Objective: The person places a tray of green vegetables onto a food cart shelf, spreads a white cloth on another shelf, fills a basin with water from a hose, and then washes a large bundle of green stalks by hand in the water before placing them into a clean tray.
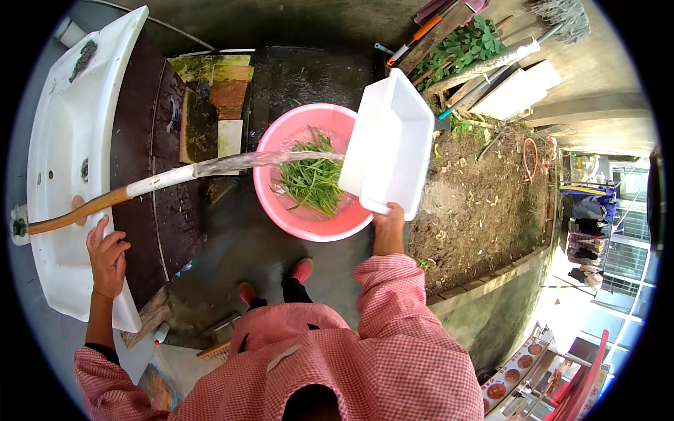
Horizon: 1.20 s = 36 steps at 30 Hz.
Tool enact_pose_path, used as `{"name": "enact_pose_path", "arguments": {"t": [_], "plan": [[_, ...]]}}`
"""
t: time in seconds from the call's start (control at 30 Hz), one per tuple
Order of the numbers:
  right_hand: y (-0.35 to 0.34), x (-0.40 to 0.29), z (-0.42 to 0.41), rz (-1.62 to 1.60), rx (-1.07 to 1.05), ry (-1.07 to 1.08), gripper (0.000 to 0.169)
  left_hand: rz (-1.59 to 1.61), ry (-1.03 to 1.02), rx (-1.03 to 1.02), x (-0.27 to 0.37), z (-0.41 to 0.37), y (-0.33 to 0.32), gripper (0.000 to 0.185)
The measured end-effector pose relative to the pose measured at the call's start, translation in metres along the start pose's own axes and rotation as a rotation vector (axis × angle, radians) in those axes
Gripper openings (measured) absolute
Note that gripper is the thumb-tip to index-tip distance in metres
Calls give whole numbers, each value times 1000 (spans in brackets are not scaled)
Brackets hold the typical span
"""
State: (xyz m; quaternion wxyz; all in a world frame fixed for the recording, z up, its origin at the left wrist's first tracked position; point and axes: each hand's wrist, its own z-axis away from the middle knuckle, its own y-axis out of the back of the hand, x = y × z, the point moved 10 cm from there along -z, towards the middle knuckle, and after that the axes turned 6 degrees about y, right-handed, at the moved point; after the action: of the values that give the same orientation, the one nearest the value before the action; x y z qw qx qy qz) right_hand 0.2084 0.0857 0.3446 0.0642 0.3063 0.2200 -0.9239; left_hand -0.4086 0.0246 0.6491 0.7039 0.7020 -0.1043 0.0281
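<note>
My right hand [389,229] grips the near rim of a white rectangular plastic tub [404,139], which is tilted over the right side of a round pink plastic basin [264,208]. Long green leafy vegetables [311,181] lie in water in the pink basin. From a tan hose with a white end piece [160,180], a water stream [253,159] shoots across the basin to the tub's outer side. My left hand [107,258] is beside the sink's front edge, just below the hose, its fingers loosely bent and apart with nothing in them.
The white ceramic sink [62,131] stands left on a dark cabinet [137,131]. Boards and tiles [229,92] lean behind it. On the right are a soil bed [474,200], stacked poles and planks [474,73], and a low wall [489,287]. The concrete floor [231,237] is wet.
</note>
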Motion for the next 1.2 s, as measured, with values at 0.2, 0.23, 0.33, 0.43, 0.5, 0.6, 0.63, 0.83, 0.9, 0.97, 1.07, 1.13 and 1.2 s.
{"name": "enact_pose_path", "arguments": {"t": [0.2, 0.23, 0.33, 0.43, 0.5, 0.6, 0.63, 0.83, 0.9, 0.97, 1.07, 1.13, 1.2], "plan": [[-7, 175, 68, -201, -10, -468, 43, 12, -19, 18, 3, -4, 1, 14], [-19, 188, 91, -225, -38, -498, 41, 5, -17, 14, 2, -3, 3, 14], [-30, 218, 123, -233, -105, -543, 35, 8, -21, 11, 1, -4, 2, 13], [-30, 242, 150, -278, -114, -658, 35, 12, -12, 0, 0, -5, 1, 13], [-21, 255, 160, -367, -144, -775, 40, 14, -9, 0, 1, -5, 2, 13], [-22, 264, 187, -445, -131, -915, 49, 19, -14, -3, -5, -2, -1, 13], [-25, 266, 193, -496, -155, -982, 52, 22, -8, -5, -6, -2, -1, 13], [-72, 251, 227, -749, -326, -1289, 64, 27, -5, -2, -10, -1, -5, 13], [-81, 240, 224, -692, -421, -1242, 65, 29, -5, 3, -11, 0, -4, 13], [-78, 227, 213, -599, -453, -1139, 66, 33, -9, 3, -11, 1, -3, 14], [-54, 192, 169, -515, -549, -941, 53, 48, -26, 16, -8, -3, -4, 14], [-12, 158, 112, -213, -336, -456, 45, 37, -28, 12, -7, -1, -1, 14], [27, 124, 87, -33, -251, -359, 45, 20, -25, 14, -8, 3, 0, 15]]}}
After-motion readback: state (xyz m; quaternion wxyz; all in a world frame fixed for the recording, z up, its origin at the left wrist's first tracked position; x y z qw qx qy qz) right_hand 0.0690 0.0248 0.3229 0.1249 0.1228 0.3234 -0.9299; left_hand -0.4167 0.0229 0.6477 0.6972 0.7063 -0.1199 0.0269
